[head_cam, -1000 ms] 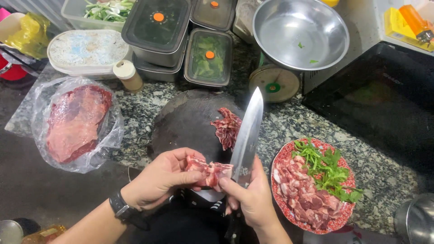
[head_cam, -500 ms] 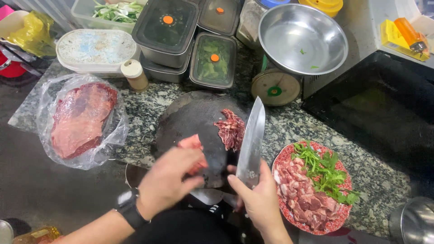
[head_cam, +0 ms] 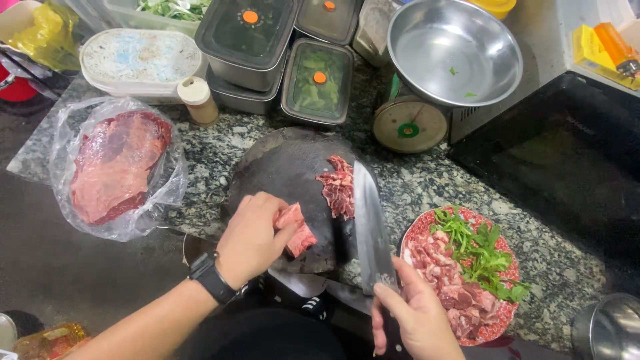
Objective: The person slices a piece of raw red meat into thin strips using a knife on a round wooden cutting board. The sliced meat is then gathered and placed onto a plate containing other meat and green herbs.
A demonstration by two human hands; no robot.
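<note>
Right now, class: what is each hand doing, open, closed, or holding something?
Left hand: closed on a piece of raw meat on the round chopping board.
Right hand: closed on a cleaver, blade pointing away.

Bare forearms, a black wristwatch [head_cam: 212, 278] on the left.

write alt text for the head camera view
A person's left hand holds a chunk of raw meat on a dark round cutting board, while the right hand grips a cleaver beside sliced meat.
</note>
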